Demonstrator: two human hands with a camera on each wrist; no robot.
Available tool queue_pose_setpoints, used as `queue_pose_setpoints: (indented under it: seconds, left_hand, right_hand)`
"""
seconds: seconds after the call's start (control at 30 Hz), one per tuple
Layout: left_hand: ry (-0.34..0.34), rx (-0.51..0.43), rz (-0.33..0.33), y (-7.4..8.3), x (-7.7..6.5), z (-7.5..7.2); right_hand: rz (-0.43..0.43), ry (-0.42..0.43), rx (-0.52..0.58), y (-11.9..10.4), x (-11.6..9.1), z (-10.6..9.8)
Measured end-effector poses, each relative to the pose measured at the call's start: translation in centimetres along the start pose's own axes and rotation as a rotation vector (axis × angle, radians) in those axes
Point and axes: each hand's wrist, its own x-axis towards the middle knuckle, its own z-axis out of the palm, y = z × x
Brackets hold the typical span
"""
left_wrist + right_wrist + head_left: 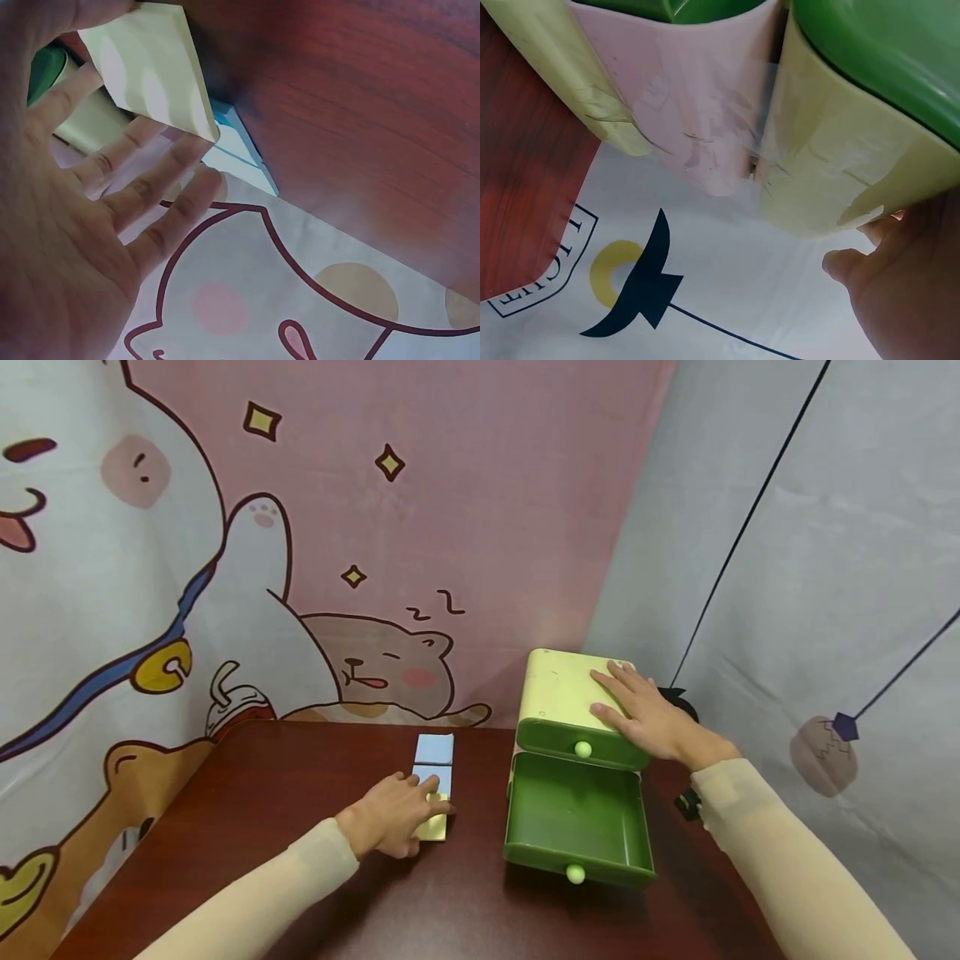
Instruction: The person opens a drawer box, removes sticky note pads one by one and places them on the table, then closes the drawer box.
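In the head view, my left hand (393, 814) is over a yellow sticky note pad (430, 829) on the table. Its fingers are spread and fairly straight near the pad's edges, as the left wrist view of the pad (146, 67) also shows. Two blue sticky note pads (434, 749) lie in line behind the yellow one. My right hand (648, 714) rests with straight fingers on the cream top of a small drawer cabinet (558, 685). The cabinet's top drawer is closed; a green drawer (573, 810) below it is pulled out, with nothing visible inside.
The dark red-brown table (300, 793) meets a printed cartoon curtain (480, 510) at the back. Another curtain (825, 610) hangs on the right. In the right wrist view, a pink tier (690, 97) of the cabinet sits between two yellowish ones.
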Motion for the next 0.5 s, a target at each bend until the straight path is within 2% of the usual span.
queue_pose_setpoints:
  seconds: [0.37,0.5]
  left_hand:
    - [0.030,-0.002,0.025,0.02,-0.46,0.30]
    - [0.016,0.000,0.021,-0.01,-0.65,0.38]
  right_hand:
    - [0.007,-0.009,0.010,-0.26,0.00,0.03]
    - [0.007,-0.007,0.008,-0.33,0.01,-0.03]
